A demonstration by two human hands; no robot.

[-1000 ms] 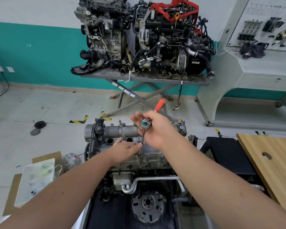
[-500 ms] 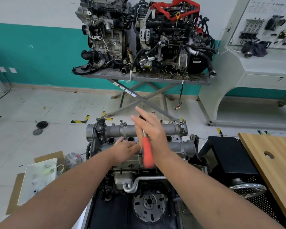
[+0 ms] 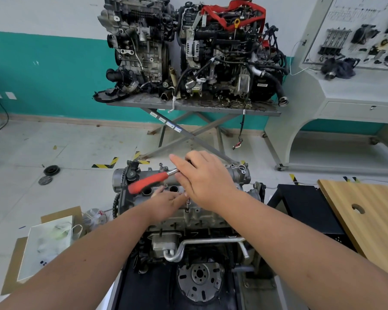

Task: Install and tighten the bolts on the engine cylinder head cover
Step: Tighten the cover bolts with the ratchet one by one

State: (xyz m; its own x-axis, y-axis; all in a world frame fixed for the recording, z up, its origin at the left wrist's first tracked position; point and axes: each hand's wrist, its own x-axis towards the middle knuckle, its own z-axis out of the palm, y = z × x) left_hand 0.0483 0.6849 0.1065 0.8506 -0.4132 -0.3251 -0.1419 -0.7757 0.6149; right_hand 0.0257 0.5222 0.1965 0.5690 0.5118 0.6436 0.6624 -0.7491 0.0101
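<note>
The grey cylinder head cover [image 3: 238, 174] lies across the top of the engine in front of me. My right hand [image 3: 205, 177] holds the head of a ratchet wrench whose red handle [image 3: 147, 182] points left over the cover. A thin extension and socket [image 3: 188, 204] drop from under that hand onto a bolt at the cover's near edge. My left hand [image 3: 167, 203] rests on the cover just left of the extension, fingertips steadying it near the bolt. Two bolts [image 3: 160, 164] stand up along the cover's far edge.
A wooden board [image 3: 367, 215] with a hole lies at right beside a black stand [image 3: 305, 206]. Cardboard and a white plastic bag [image 3: 47, 245] sit on the floor at left. A metal table [image 3: 188, 106] with two engines stands behind. A white display bench [image 3: 354, 90] is at far right.
The ratchet's red handle has swung round: it pointed away to the right, then toward me, and now points left. My right hand turned with it. My left hand stayed beside the bolt.
</note>
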